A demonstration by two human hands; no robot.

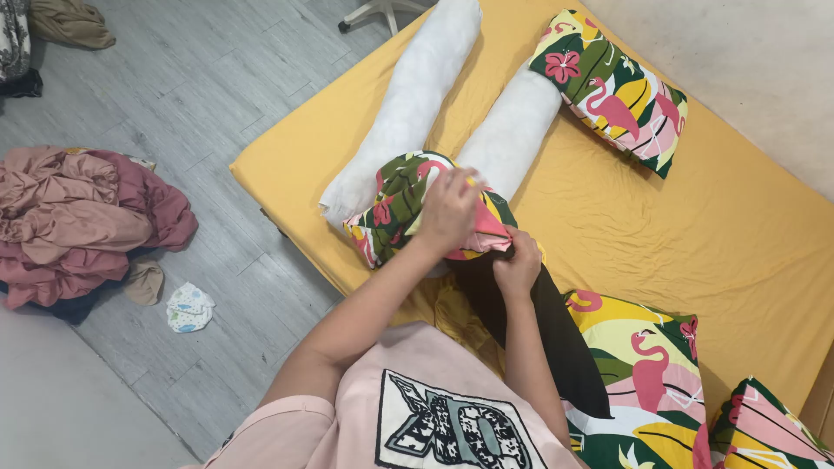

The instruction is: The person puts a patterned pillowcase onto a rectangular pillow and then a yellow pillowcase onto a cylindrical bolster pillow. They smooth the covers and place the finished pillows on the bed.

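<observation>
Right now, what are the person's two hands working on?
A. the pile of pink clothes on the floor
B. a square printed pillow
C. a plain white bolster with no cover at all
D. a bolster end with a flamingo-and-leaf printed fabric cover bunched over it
D: the left hand and the right hand both grip the bunched flamingo-and-leaf printed fabric cover at the near end of a long white bolster on the yellow bedsheet.

Grey plank floor (200,95) running across the left side, daylight lying soft and even over it. Mattress in a yellow sheet (747,234) sitting low on the floor, filling the right half. Heap of pink and maroon laundry (82,221) lying on the planks, a small patterned cloth (189,307) resting just beside it. Tan garment (71,22) lying bunched at the top left corner. White chair base (382,10) showing at the top edge. Pale beige wall (747,61) rising behind the mattress.
</observation>
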